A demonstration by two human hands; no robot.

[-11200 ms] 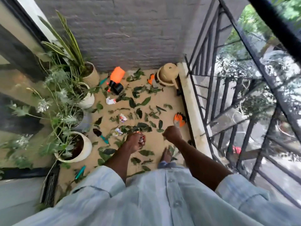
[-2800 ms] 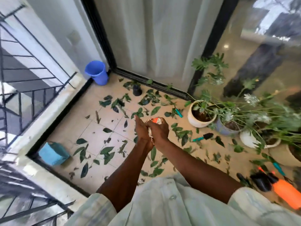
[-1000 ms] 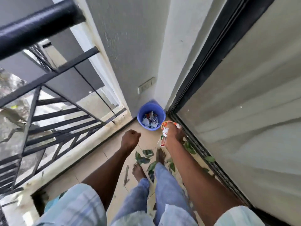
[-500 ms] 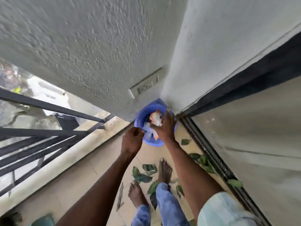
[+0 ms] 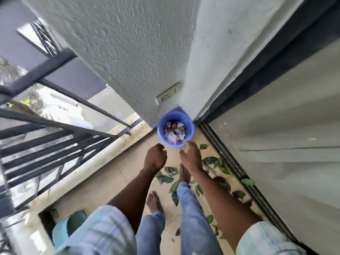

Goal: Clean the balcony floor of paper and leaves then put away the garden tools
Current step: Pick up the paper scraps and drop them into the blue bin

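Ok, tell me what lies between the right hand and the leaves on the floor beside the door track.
Nothing visible does. The right hand hangs open above the floor, just short of the blue bucket, and the leaves lie bare on the tiles right beside it, along the door track.

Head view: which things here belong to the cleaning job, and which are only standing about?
Job:
blue bucket, in the corner
crumpled paper, inside it
leaves, on the floor
right hand, empty, beside the bucket rim
left hand, curled

Standing about:
wall socket
railing
teal basket
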